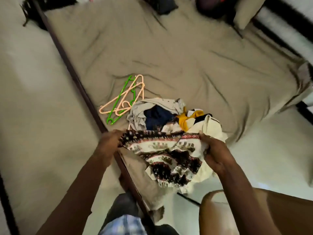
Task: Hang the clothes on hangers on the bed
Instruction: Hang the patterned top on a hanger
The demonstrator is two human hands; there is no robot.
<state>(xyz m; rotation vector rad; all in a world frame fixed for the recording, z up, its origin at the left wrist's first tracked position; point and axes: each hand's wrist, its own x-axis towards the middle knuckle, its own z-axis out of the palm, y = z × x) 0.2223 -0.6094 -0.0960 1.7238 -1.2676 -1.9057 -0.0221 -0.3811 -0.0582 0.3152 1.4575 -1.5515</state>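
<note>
Beyond the pile of clothes [162, 114], the frame's top edge cut off a dark bundle [160, 5], a dark and red thing [213, 5] and a pillow [245, 12]; blur left the first two unidentifiable. Inside the pile, a navy garment [157, 116] lay largely buried under grey cloth [137, 112]. Nearer than the pile, the patterned garment [169, 155] hid most fingers of the left hand [110, 141] and the right hand [216, 150]. Left of the pile, the green hanger [111, 121] ran partly beneath the orange hangers [142, 89].

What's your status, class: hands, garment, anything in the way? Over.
Left hand and right hand both grip the patterned garment, not yet on a hanger. Hangers lie loose on the bed beside the clothes pile. Nothing blocks them.
</note>
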